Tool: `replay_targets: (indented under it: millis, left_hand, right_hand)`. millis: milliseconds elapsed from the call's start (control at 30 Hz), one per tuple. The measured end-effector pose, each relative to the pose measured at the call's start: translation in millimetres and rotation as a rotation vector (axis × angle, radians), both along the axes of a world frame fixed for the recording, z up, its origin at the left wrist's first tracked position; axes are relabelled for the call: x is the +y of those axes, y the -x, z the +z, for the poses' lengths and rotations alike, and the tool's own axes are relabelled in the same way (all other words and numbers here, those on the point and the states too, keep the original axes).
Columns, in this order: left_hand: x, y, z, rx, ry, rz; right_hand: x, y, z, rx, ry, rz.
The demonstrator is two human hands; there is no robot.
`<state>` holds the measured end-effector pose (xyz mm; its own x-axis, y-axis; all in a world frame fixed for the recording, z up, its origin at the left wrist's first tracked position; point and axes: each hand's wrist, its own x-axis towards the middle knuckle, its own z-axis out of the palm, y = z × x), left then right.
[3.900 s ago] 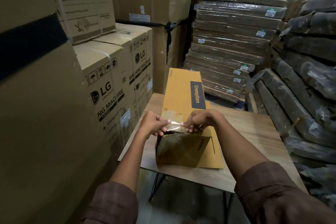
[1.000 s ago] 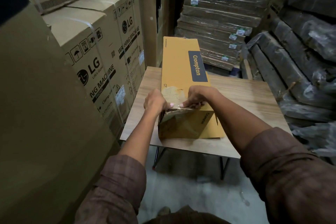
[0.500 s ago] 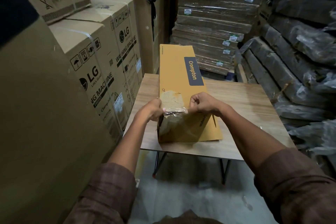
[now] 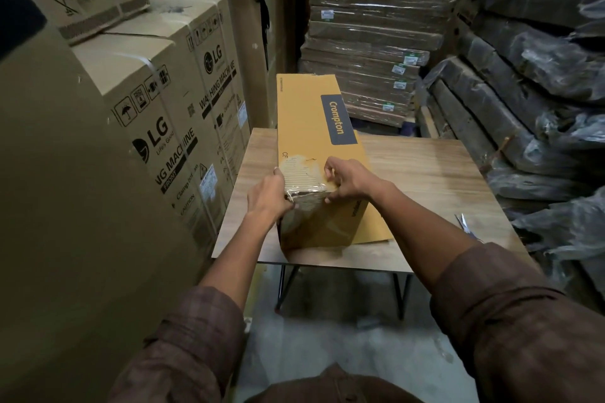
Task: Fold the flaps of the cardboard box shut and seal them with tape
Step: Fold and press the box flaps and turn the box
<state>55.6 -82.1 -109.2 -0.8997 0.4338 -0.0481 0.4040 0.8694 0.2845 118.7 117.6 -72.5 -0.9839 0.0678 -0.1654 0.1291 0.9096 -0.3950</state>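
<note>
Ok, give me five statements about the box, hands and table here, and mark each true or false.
1. The box lies lengthwise on the table. True.
2. Both hands are at the box's near end. True: the left hand and right hand hold the tape there.
3. The box reads "LG". False: it reads "Crompton"; the LG cartons stand left of the table.
4. Scissors lie on top of the box. False: they lie near the table's right edge.
5. The right hand is off the box. False: it pinches the tape at the top edge.
</note>
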Motion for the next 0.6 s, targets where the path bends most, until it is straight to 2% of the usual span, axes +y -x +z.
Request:
replay_targets:
  millis: [300,600]
  left_hand:
    - [-4,-6,-13,0.089,-0.028,0.039]
    - [-8,-18,-35,0.13,-0.188,-0.007]
  right_hand:
    - [2,1,-3,0.01,0.019,0.02]
    - [-1,1,-2,0.029,0.022,0.01]
